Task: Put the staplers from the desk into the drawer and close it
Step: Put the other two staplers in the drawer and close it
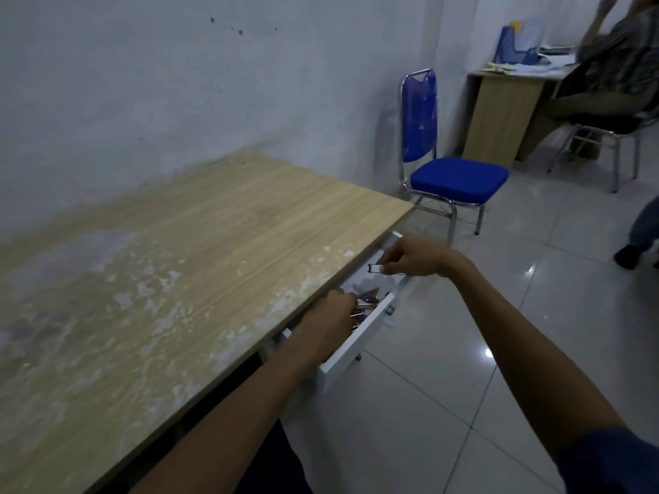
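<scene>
Your left hand (pixel 330 320) reaches down into the open white drawer (pixel 360 338) under the wooden desk (pixel 199 265), palm down, fingers curled around a bundle of metallic staplers (pixel 367 304); their long axes run roughly left to right, with the ends sticking out past your fingers toward the right. Your right hand (pixel 413 258) is stretched forward over the far end of the drawer, fingers pinched on a small dark-framed stapler (pixel 374 268), too small and blurred to tell which way it points. A blue chair (pixel 453 176) stands beyond the desk corner.
</scene>
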